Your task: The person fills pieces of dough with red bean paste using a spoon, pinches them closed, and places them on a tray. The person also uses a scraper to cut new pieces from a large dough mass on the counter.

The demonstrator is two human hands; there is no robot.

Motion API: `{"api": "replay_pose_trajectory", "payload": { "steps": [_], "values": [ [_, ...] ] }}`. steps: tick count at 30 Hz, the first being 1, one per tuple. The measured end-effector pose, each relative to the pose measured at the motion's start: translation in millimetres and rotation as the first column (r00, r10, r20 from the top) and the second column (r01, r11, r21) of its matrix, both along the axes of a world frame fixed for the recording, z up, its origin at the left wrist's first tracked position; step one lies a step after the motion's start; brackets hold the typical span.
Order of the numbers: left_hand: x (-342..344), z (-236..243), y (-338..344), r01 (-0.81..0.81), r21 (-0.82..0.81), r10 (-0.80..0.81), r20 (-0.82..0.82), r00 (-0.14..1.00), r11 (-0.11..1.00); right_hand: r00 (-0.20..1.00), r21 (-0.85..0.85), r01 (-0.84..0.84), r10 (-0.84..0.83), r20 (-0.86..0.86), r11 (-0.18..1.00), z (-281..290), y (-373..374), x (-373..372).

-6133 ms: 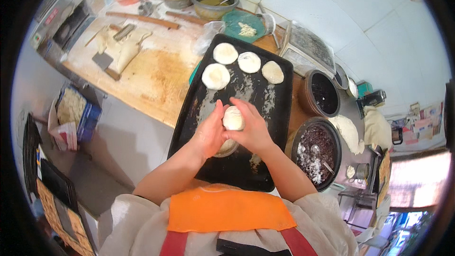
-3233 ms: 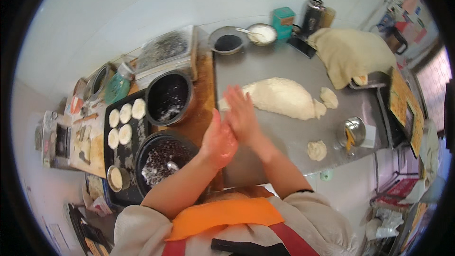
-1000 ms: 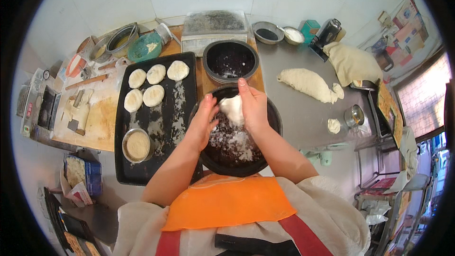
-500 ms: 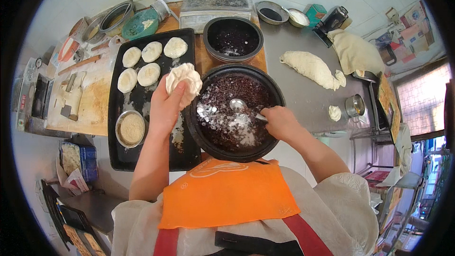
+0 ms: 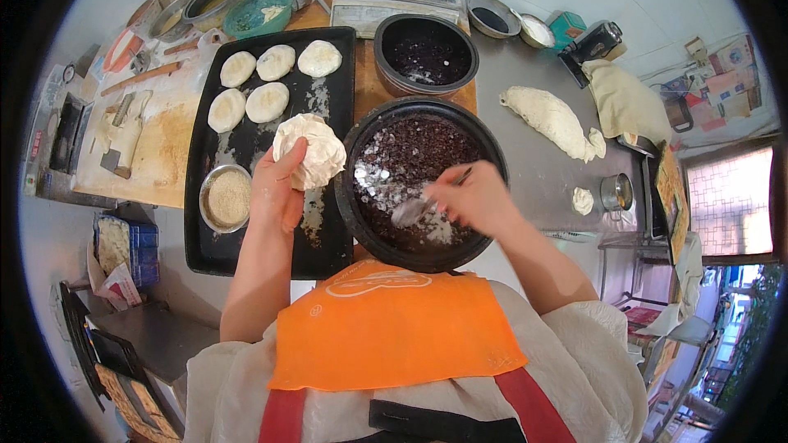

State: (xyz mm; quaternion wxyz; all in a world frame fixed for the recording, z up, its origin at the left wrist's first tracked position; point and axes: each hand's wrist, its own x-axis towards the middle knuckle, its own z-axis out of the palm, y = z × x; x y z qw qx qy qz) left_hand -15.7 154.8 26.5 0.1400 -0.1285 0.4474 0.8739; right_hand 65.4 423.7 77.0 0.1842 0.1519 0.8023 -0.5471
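Note:
My left hand (image 5: 275,187) is closed around the edge of a pale, floppy round of dough (image 5: 310,152), thumb on its near face. It holds the dough above the black baking tray (image 5: 205,248), close to the big dark bowl (image 5: 355,226). Inside that bowl lies a dark reddish-brown crumbly filling (image 5: 423,143) with white granules and powder on top. Over the filling, my right hand (image 5: 478,202) grips a metal spoon (image 5: 410,212) by its handle. Motion blurs the spoon's head, so I cannot tell what is in it.
Several dough rounds (image 5: 267,102) and a metal bowl of pale grains (image 5: 204,197) stand on the tray. Behind the big bowl is a second dark pot (image 5: 384,74), then a scale (image 5: 396,12). A long dough piece (image 5: 546,115) and a small lump (image 5: 582,201) lie right.
The spoon's head has swung nearer to me and its handle now tilts up. My right hand has shifted its hold on it. The dough round has turned more open toward the view.

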Motion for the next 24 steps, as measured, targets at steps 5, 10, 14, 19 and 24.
{"api": "replay_pose_trajectory", "payload": {
  "steps": [5,10,14,19,24],
  "values": [
    [3,3,-4,0.024,-0.015,-0.024,0.011,1.000,1.000,0.980,-0.294,0.104,-0.047,0.194,0.950,-35,-23,11],
    [3,-2,-8,0.079,0.075,-0.083,0.052,0.995,0.994,0.908,-0.019,-0.278,0.256,-0.333,0.960,-59,-24,24],
    [3,0,-2,0.130,0.067,-0.134,0.058,0.989,0.989,0.731,0.173,-0.302,0.344,-0.590,0.937,-85,-36,3],
    [1,-11,-6,0.082,0.077,-0.088,0.078,0.993,0.994,0.964,-0.059,0.084,-0.096,-0.248,0.995,-99,-46,-30],
    [10,-10,-11,0.014,0.080,-0.021,0.091,0.996,0.997,0.963,-0.161,0.222,-0.242,-0.118,0.962,-63,5,-29]
  ]
}}
